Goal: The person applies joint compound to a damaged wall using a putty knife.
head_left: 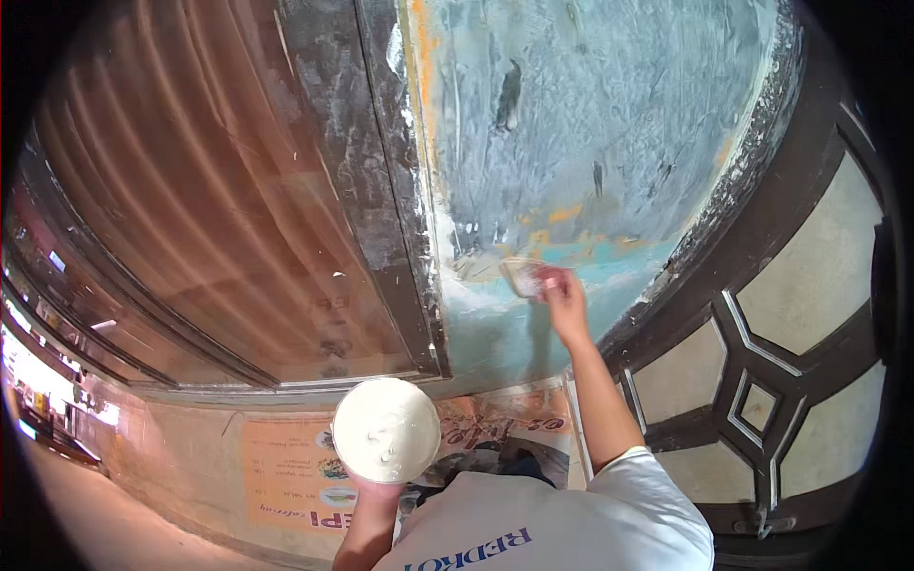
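My left hand (377, 488) supports a round tub of white paste (386, 430) from below, at waist height near the wall. Its fingers are mostly hidden under the tub. A flat, pale putty knife (521, 276) is pinched in my right hand (562, 287), blurred at its edges. The blade lies at or just off the wall (571, 114), where bare grey-blue plaster meets a turquoise band. Smears of white paste (495, 298) spread along that band, below orange patches.
Left of the wall stands a dark frame (357, 171) around a glass pane with brown curtains (200, 171) behind. A dark panelled door (762, 381) with pale insets is on the right. Below lies a printed orange banner (286, 476) on the floor.
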`<state>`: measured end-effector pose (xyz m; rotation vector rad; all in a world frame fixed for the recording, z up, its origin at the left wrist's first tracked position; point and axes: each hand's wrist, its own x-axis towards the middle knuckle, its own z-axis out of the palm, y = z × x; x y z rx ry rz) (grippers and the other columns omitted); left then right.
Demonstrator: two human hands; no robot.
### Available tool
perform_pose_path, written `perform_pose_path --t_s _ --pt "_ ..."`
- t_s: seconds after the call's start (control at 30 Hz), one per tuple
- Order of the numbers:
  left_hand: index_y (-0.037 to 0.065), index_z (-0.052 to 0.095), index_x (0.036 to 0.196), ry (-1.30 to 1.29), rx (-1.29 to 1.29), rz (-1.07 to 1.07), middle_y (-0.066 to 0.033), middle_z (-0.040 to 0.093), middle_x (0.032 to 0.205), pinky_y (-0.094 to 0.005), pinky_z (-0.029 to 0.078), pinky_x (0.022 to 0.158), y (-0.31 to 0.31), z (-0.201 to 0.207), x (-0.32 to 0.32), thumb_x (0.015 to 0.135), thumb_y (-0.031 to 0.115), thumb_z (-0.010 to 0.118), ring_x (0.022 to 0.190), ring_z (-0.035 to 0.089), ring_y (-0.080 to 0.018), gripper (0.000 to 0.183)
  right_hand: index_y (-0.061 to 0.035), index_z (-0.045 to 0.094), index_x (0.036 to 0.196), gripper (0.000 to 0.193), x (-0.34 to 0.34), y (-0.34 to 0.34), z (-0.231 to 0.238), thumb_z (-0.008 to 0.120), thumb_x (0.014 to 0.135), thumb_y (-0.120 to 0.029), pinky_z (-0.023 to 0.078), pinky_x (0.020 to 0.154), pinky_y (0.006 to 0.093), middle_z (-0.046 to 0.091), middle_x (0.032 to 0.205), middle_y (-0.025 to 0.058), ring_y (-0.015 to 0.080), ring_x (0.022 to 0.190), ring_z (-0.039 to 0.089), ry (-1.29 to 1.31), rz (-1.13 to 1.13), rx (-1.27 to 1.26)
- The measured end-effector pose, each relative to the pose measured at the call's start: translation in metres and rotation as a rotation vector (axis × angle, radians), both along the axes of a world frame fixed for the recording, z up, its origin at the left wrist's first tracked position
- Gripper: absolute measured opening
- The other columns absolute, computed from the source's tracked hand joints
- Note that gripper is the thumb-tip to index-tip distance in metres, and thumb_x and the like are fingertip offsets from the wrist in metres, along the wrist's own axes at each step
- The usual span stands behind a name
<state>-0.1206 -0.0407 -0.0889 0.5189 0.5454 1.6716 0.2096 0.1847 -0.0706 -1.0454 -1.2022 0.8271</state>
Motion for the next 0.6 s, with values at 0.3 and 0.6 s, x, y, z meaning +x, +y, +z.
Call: perform_pose_path --t_s 0.3,0.6 --pt "0.010 0.041 0.143 -0.367 -0.085 -0.093 -0.0138 0.041 0.146 -0.0567 0.033 0.109 0.003 0.033 0.047 0.093 0.054 0.037 0.132 0.042 -0.0358 0.066 -0.0054 0.052 0.118 0.022 0.003 -0.001 -0.005 0.051 0.099 -0.017 0.053 0.074 0.0278 0.060 0.108 0.0053 0.0134 0.092 0.059 0.345 -0.141 0.021" --pt "0.010 0.042 0.142 -0.409 -0.129 -0.048 -0.0140 0.043 0.145 -0.0564 0.032 0.110 0.000 0.037 0.080 0.094 0.053 0.038 0.132 0.042 -0.0365 0.065 -0.0060 0.047 0.121 0.029 0.009 0.012 0.001 0.053 0.098 -0.023 0.053 0.073 0.0294 0.058 0.111 0.0054 0.0151 0.091 0.059 0.382 -0.184 0.052"
